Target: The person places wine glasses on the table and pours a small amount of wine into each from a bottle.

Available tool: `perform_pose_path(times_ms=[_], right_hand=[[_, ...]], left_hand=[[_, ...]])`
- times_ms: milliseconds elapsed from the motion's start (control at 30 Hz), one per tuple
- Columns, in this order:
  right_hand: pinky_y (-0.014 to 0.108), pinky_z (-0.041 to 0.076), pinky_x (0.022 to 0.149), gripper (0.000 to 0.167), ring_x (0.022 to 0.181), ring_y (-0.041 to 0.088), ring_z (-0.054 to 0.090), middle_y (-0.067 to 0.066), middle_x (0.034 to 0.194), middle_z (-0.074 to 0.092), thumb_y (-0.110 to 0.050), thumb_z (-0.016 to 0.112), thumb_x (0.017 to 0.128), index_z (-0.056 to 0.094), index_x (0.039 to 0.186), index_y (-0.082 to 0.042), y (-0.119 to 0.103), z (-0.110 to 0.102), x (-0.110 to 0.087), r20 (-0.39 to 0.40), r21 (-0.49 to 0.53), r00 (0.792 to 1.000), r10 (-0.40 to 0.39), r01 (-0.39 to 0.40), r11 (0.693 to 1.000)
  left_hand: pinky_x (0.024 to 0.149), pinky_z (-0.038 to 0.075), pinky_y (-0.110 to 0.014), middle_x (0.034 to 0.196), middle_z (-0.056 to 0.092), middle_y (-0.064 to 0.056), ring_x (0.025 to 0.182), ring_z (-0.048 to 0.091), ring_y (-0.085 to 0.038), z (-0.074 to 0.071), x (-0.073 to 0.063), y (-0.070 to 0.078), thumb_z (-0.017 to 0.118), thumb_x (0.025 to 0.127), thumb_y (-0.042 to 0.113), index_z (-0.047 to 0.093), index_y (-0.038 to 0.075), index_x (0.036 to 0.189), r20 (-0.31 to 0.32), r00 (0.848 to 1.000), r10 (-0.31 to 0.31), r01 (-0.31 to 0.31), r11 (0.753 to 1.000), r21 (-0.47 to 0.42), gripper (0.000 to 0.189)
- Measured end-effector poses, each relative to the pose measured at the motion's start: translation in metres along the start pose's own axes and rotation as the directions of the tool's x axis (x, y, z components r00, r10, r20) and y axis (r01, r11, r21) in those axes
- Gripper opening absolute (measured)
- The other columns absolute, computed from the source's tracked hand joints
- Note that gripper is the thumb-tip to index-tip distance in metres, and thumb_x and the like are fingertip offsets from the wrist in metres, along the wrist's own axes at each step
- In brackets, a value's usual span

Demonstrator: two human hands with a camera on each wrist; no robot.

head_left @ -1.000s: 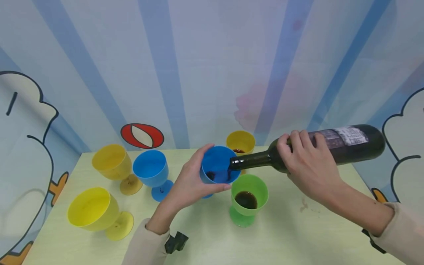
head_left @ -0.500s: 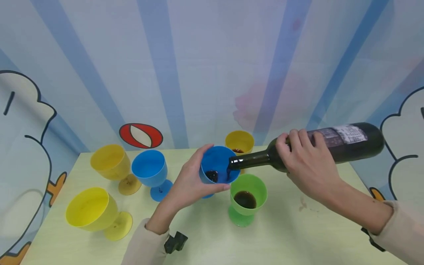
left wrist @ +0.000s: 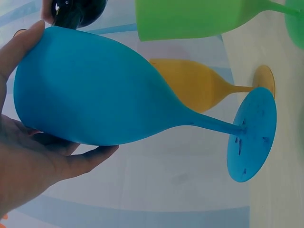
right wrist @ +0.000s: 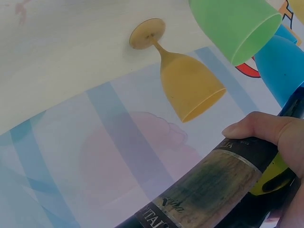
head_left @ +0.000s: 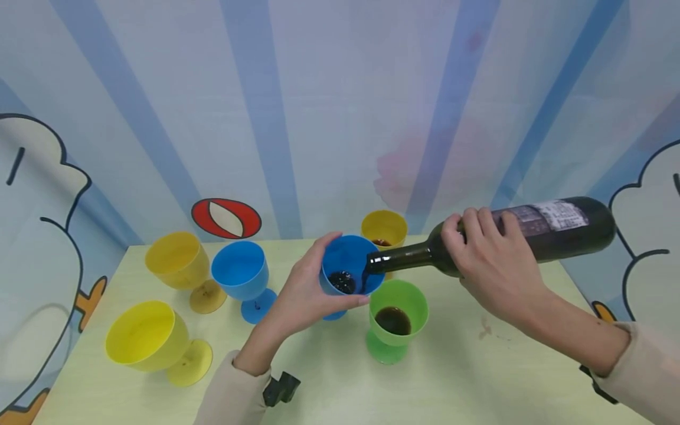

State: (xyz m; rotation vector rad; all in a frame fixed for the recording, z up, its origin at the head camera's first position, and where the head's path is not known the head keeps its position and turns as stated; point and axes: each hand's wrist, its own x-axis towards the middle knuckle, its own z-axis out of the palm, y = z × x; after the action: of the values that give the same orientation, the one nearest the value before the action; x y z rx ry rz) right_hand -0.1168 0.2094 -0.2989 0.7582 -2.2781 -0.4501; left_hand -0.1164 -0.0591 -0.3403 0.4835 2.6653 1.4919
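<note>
My left hand [head_left: 305,292] holds a blue goblet [left wrist: 104,90] round its bowl, with the thumb near the rim. Dark liquid [head_left: 342,282] lies in the bottom of that bowl. My right hand [head_left: 496,262] grips a dark wine bottle [head_left: 563,231] round its shoulder, tipped so the neck points left. The bottle's mouth is over the blue rim, and a thin dark stream runs from it into the bowl. Close by on the right stands a green goblet [head_left: 398,307] with dark liquid in it. An orange-yellow goblet [right wrist: 190,85], also with some liquid, stands behind.
On the left of the pale table [head_left: 451,378] stand another blue goblet [head_left: 241,274], an amber goblet [head_left: 179,262] and a bright yellow goblet [head_left: 149,336]. A printed backdrop with blue stripes [head_left: 265,118] rises at the table's back edge.
The pool of dark liquid in the held blue goblet has grown. Both hands and the bottle have kept nearly the same position while the stream keeps running.
</note>
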Motion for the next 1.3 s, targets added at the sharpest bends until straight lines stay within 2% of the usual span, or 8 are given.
perform_pose_path(times_ms=[333, 733, 1033, 1300], right_hand=[[0.048, 0.043, 0.064, 0.066, 0.077, 0.038, 0.049, 0.026, 0.086, 0.049, -0.023, 0.081, 0.055, 0.046, 0.101, 0.007, 0.0000, -0.0009, 0.0003, 0.002, 0.005, 1.000, -0.002, 0.002, 1.000], [0.049, 0.044, 0.065, 0.078, 0.078, 0.037, 0.050, 0.025, 0.087, 0.050, -0.028, 0.086, 0.047, 0.045, 0.102, 0.007, -0.0021, -0.0015, -0.0005, 0.064, 0.051, 0.998, 0.024, -0.027, 0.998], [0.050, 0.043, 0.065, 0.071, 0.077, 0.037, 0.050, 0.024, 0.086, 0.051, -0.025, 0.083, 0.051, 0.044, 0.102, 0.005, -0.0051, -0.0002, -0.0030, 0.138, 0.129, 0.988, 0.068, -0.086, 0.988], [0.049, 0.041, 0.063, 0.069, 0.073, 0.037, 0.050, 0.022, 0.083, 0.051, -0.022, 0.082, 0.050, 0.044, 0.100, 0.005, -0.0036, 0.0022, -0.0063, 0.143, 0.177, 0.985, 0.092, -0.117, 0.977]], left_hand=[[0.093, 0.039, -0.054, 0.143, 0.032, -0.006, 0.128, 0.032, -0.030, -0.0009, 0.0001, 0.0003, 0.081, 0.067, 0.034, 0.028, 0.019, 0.142, 0.000, 1.000, -0.001, 0.001, 1.000, -0.002, 0.093], [0.091, 0.042, -0.052, 0.140, 0.037, -0.006, 0.125, 0.035, -0.029, 0.0001, 0.0012, -0.0012, 0.081, 0.066, 0.033, 0.031, 0.018, 0.140, -0.030, 1.000, -0.006, 0.005, 1.000, -0.022, 0.091], [0.090, 0.042, -0.052, 0.140, 0.038, -0.005, 0.125, 0.036, -0.029, 0.0004, -0.0001, -0.0020, 0.081, 0.066, 0.034, 0.031, 0.018, 0.140, -0.043, 0.999, -0.005, 0.004, 1.000, -0.023, 0.091], [0.090, 0.042, -0.051, 0.140, 0.037, -0.006, 0.125, 0.036, -0.029, -0.0022, -0.0014, -0.0030, 0.081, 0.067, 0.034, 0.030, 0.018, 0.140, -0.044, 0.999, -0.010, 0.008, 0.999, -0.036, 0.091]])
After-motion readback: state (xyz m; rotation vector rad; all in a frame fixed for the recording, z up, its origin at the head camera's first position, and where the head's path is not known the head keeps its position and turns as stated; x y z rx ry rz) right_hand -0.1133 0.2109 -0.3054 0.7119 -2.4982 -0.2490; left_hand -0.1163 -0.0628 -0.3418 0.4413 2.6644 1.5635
